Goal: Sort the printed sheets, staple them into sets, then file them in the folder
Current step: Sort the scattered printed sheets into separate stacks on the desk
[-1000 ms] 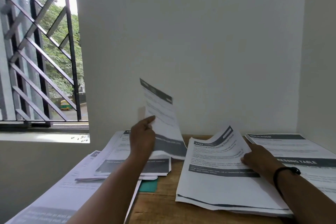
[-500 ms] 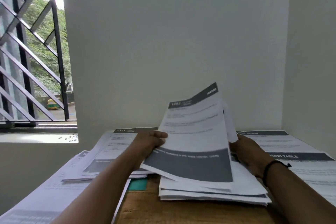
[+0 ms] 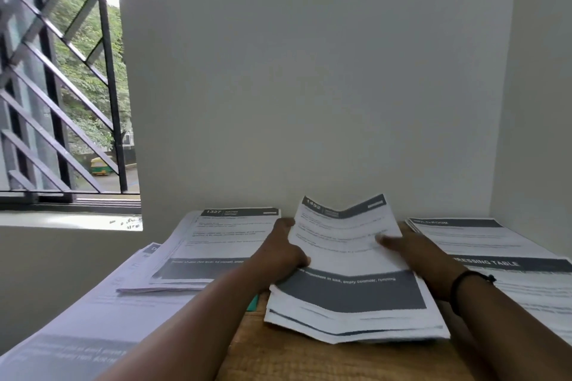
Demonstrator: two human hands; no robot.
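A stack of printed sheets lies in the middle of the wooden table, its top sheet headed 1492 and bent upward along the middle. My left hand grips the stack's left edge, thumb over the top sheet. My right hand holds the right edge, a finger laid across the top sheet. A second pile headed 1327 sits to the left. A third pile reading DRESSING TABLE sits to the right. A teal corner, perhaps the folder, shows under my left forearm.
More loose sheets spread over the table's near left corner. White walls close off the back and right. A barred window with a sill is at the left. Bare wood shows in front of the middle stack.
The sheet my left hand held up has come down onto the middle stack. Both hands now hold that stack at its sides.
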